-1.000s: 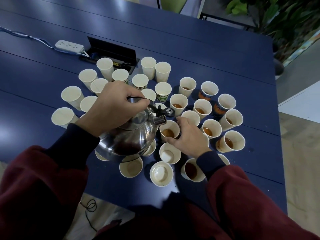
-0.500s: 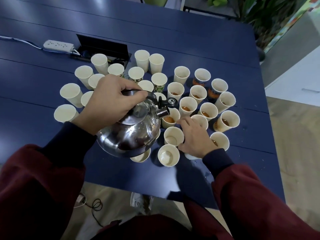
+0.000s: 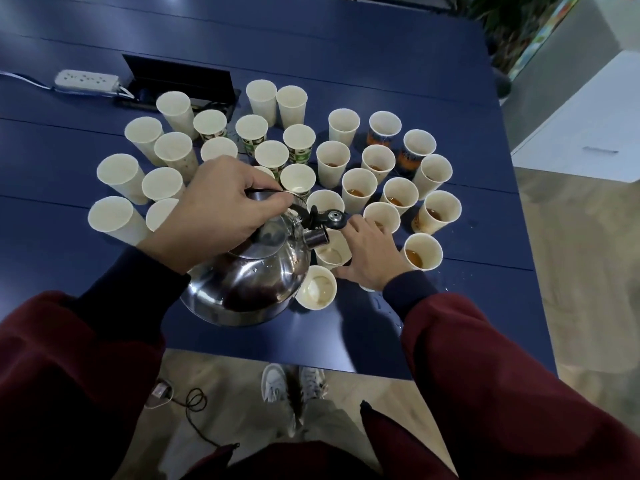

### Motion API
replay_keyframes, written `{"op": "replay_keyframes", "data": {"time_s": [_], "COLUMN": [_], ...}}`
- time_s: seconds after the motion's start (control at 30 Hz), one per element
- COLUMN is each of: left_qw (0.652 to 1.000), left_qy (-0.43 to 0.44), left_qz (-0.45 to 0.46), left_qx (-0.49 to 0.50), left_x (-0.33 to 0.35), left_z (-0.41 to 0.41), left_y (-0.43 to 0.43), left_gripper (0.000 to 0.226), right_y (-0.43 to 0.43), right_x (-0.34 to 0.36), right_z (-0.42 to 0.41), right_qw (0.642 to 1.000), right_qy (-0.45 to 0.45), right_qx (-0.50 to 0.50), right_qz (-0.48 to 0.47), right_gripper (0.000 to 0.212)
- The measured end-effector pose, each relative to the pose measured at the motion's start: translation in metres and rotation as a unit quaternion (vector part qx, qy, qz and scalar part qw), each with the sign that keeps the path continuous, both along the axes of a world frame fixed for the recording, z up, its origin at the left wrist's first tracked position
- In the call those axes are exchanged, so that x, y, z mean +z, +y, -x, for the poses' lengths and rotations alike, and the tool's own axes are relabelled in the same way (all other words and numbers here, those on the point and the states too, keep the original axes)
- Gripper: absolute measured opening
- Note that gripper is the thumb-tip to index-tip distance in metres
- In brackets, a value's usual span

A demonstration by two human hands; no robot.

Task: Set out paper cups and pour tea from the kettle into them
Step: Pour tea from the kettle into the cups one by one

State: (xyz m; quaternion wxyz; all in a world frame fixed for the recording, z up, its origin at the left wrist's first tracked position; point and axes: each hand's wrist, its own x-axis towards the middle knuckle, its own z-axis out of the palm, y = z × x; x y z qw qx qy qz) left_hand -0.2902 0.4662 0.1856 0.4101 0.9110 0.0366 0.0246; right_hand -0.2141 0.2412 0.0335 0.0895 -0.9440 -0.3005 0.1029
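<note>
Two hands at work near the counter's [image 3: 381, 57] front edge: left hand [image 3: 214, 206] grips the tilted kettle [image 3: 249, 282] handle; right hand [image 3: 372, 254] cups a paper cup [image 3: 330, 252] beneath the spout.

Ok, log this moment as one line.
left hand grips kettle handle | spout over cup | right hand steadies it | no stream visible

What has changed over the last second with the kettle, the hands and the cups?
The right hand shifted from a cup already holding tea to the empty cup nearer the person, now steadying it. The kettle spout followed and sits over that cup. The left hand kept its grip on the handle; the other cups stayed put on the blue table.
</note>
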Motion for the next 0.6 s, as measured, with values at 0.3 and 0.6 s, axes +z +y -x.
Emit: {"op": "replay_keyframes", "data": {"time_s": [0.3,0.6], "left_qw": [0.999,0.997], "left_qy": [-0.011,-0.022], "left_qz": [-0.038,-0.069], "left_qx": [0.027,0.032], "left_x": [-0.001,-0.001], "left_z": [-0.002,-0.002], "left_y": [-0.022,-0.029], "left_gripper": [0.015,0.016], "right_y": [-0.007,-0.009], "right_x": [-0.006,-0.008], "right_z": [-0.003,-0.004], "right_qw": [0.999,0.999], "right_qy": [-0.005,-0.004], "right_qx": [0.006,0.015], "right_qz": [-0.048,-0.05], "right_gripper": [0.066,0.068]}}
